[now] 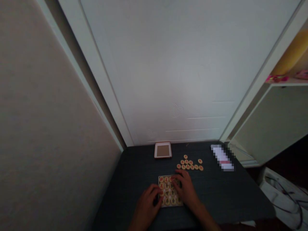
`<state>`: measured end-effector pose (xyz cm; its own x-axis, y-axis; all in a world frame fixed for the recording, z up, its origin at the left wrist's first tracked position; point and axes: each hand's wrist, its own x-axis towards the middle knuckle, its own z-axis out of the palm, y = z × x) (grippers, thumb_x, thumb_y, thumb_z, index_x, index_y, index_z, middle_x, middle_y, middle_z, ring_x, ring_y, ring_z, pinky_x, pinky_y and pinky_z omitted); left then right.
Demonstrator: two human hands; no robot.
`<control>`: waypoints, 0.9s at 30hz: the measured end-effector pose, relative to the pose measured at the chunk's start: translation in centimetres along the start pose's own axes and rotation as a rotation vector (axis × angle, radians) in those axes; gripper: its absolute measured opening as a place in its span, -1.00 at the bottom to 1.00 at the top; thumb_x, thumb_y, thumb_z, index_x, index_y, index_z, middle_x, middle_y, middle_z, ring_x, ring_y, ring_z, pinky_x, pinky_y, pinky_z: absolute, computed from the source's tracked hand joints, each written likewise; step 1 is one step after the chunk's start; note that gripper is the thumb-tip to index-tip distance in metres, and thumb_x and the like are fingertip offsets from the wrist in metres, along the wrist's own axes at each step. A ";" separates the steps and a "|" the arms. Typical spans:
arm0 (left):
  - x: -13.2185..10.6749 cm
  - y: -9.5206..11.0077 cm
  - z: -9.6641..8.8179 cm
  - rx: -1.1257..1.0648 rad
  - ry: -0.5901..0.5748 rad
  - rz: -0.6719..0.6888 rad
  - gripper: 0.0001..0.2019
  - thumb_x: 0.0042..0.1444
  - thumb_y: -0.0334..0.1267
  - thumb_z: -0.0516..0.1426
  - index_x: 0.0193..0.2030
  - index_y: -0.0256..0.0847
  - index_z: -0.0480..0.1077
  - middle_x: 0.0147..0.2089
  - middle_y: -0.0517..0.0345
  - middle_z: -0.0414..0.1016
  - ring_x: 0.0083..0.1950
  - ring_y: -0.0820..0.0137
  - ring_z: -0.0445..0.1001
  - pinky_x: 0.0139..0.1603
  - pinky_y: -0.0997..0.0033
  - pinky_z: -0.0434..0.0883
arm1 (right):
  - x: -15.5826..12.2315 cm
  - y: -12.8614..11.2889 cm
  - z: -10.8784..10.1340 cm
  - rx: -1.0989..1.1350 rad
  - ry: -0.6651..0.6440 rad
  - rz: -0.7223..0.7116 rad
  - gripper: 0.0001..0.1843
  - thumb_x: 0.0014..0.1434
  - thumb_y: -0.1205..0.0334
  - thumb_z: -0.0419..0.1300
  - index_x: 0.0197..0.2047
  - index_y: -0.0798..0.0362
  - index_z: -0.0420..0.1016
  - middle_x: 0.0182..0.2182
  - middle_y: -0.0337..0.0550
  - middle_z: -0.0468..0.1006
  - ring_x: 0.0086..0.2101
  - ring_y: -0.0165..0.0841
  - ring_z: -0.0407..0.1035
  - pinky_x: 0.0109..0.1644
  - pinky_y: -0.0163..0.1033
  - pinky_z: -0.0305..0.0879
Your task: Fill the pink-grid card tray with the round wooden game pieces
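Note:
A shallow square box (170, 206) filled with rows of round Chinese chess pieces (167, 193), marked in red and dark characters, lies near the front of the dark table. From the left, my left hand (148, 202) reaches its edge, thumb and index finger curled around a piece in the left column. My right hand (185, 187) bends over the upper right part of the box, its fingertips on a red-marked piece (171, 179) in the far row. That hand covers several pieces on the right side. Beyond the box, several loose red-marked pieces (187, 166) lie on the table.
At the back of the table (130, 179) lies a square box lid (163, 150) with a brown middle. A pixelated pale object (222, 158) rests at the right. A white panel (178, 80) rises behind, a wall (60, 128) stands left, and cables (286, 192) lie at lower right.

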<state>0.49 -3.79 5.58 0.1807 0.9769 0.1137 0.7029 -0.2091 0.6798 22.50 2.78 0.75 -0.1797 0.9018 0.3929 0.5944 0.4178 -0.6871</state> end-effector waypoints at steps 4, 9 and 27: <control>0.1 0.3 0.1 0.013 -0.002 -0.030 -0.85 0.21 -0.25 0.14 -0.13 -0.03 0.52 0.00 0.10 0.51 -0.12 0.26 0.53 -0.02 0.29 0.46 | -0.1 -0.2 0.0 0.001 0.007 0.016 -0.83 0.23 0.27 0.25 -0.13 -0.09 0.65 0.04 -0.01 0.52 0.10 -0.10 0.36 0.20 0.08 0.32; 0.2 0.3 0.3 0.021 0.007 -0.050 -0.86 0.19 -0.25 0.15 -0.14 -0.03 0.51 0.00 0.13 0.49 -0.17 0.31 0.52 -0.08 0.34 0.45 | 0.0 -0.2 0.0 0.010 0.011 0.008 -0.84 0.24 0.25 0.25 -0.14 -0.09 0.65 0.03 -0.01 0.53 0.08 -0.10 0.37 0.20 0.09 0.32; 4.8 0.5 0.5 -0.885 0.191 -0.327 -0.48 0.20 0.23 0.09 0.09 -0.11 0.44 0.08 -0.05 0.56 -0.05 0.19 0.58 -0.12 0.23 0.51 | -1.9 3.0 -6.1 0.580 0.241 0.450 -0.45 0.24 -0.26 0.15 0.00 0.02 0.59 -0.04 0.06 0.64 -0.04 -0.06 0.53 0.01 0.03 0.47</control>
<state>2.01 0.73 6.13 -0.1018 0.9881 -0.1153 -0.0894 0.1063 0.9903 29.40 1.62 1.68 0.1969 0.9774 0.0765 0.0517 0.0676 -0.9964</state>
